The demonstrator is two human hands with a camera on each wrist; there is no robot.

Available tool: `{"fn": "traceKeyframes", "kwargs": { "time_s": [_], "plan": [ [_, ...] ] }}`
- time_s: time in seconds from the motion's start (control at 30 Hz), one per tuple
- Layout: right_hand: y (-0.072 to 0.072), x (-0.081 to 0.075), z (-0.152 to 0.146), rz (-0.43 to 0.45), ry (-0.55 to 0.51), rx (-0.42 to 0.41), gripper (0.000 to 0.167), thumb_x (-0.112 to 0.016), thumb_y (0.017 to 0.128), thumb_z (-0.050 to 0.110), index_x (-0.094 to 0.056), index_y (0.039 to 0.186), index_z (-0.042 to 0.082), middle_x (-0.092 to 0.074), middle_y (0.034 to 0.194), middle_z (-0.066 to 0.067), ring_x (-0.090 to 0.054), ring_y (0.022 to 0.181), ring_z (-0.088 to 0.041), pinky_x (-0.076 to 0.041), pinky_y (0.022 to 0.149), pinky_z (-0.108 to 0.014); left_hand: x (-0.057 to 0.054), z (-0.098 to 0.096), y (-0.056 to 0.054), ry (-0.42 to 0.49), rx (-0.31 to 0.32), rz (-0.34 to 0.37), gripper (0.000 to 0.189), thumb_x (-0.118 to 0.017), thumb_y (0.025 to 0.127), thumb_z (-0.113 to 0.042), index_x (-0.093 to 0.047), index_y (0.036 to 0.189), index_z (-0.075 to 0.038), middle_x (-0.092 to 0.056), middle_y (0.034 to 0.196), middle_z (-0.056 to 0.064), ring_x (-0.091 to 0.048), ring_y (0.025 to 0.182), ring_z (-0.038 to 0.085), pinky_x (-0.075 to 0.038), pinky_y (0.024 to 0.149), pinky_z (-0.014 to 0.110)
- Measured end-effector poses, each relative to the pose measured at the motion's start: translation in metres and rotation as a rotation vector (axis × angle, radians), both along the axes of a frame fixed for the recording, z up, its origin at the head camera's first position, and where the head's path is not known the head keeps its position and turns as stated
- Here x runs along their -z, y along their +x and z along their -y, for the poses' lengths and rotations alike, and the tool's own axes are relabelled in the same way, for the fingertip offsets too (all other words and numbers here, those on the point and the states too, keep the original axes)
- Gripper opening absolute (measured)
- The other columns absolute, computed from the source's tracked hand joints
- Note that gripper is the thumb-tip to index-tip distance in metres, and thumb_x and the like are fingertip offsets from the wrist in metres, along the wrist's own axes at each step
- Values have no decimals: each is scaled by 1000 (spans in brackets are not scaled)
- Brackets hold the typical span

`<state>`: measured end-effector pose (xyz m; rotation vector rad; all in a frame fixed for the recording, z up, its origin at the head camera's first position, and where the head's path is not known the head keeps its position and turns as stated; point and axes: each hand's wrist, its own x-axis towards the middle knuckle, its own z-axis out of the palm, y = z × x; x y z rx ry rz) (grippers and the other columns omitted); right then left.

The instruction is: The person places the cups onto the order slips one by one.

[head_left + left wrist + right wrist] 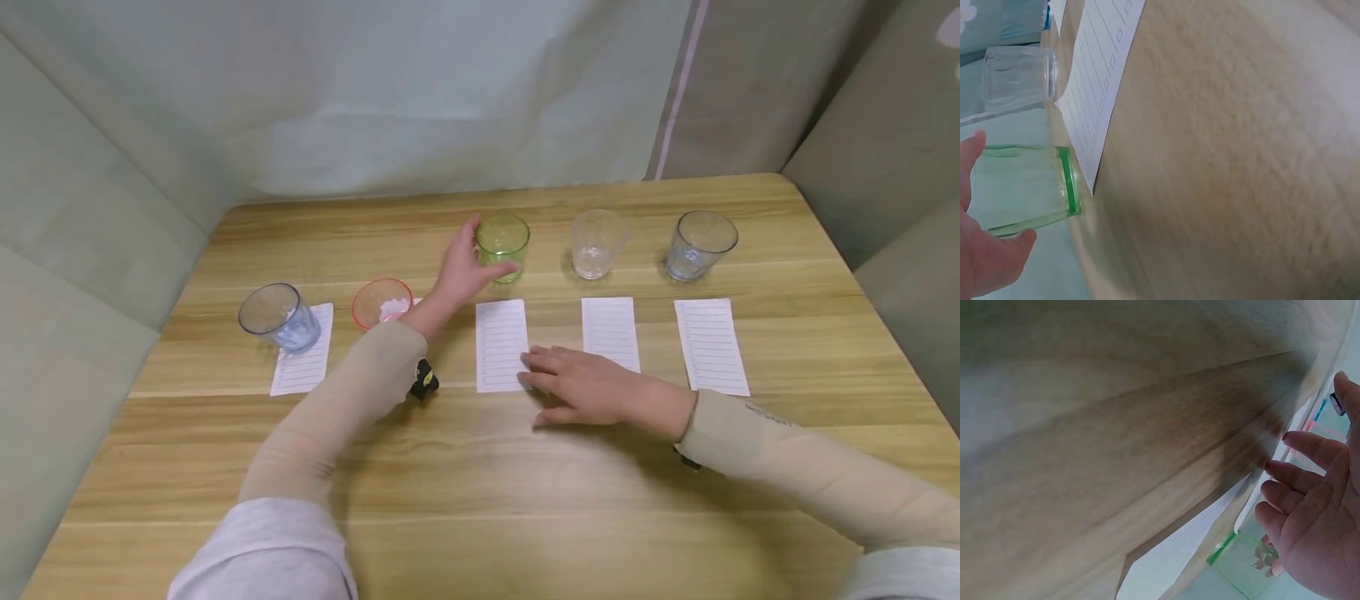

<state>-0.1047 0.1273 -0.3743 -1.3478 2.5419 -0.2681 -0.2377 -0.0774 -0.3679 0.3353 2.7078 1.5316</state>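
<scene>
My left hand (467, 265) grips a green drinking glass (504, 237) at the back middle of the table, fingers along its left side and thumb across its front. In the left wrist view, the thumb and a finger span opposite sides of the green glass (1025, 187), which stands upright on the tabletop. My right hand (581, 385) holds nothing. It hovers low, palm down with fingers spread, between a lined paper slip (501, 346) and another slip (609, 333). The right wrist view shows its fingers (1294, 478) extended and apart.
Right of the green glass stand a clear glass (596, 243) and a bluish glass (701, 243). A lined slip (712, 346) lies before the latter. To the left, a blue glass (281, 318) overlaps a slip (300, 371), beside a red-rimmed glass (382, 302). Curtains (450, 100) surround the wooden table (480, 500).
</scene>
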Motion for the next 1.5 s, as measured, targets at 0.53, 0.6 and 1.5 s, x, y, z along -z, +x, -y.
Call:
{"fn": "traceKeyframes", "kwargs": {
  "time_s": [0.53, 0.6, 1.5],
  "plan": [
    [-1, 0, -3, -19, -5, 15, 67, -54, 92, 50, -45, 141, 5, -37, 149, -18, -32, 139, -34, -31, 113, -46, -4, -1, -1, -27, 7, 33, 85, -78, 79, -19, -28, 145, 2, -40, 143, 20, -40, 133, 32, -38, 110, 37],
    [-1, 0, -3, -21, -2, 16, 67, -54, 92, 50, -44, 141, 5, -36, 149, -18, -32, 139, -34, -31, 113, -46, -6, -1, -1, -29, 9, 43, 85, -78, 79, -19, -28, 145, 2, -40, 143, 20, -41, 132, 32, -38, 110, 37],
    [-10, 1, -3, 10, 17, 29, 66, -53, 94, 48, -41, 143, 5, -33, 152, -18, -29, 141, -33, -28, 114, -47, -31, 27, 37, 51, 73, 130, 85, -82, 75, -18, -33, 143, -1, -42, 142, 15, -44, 128, 30, -44, 105, 35]
  ]
}}
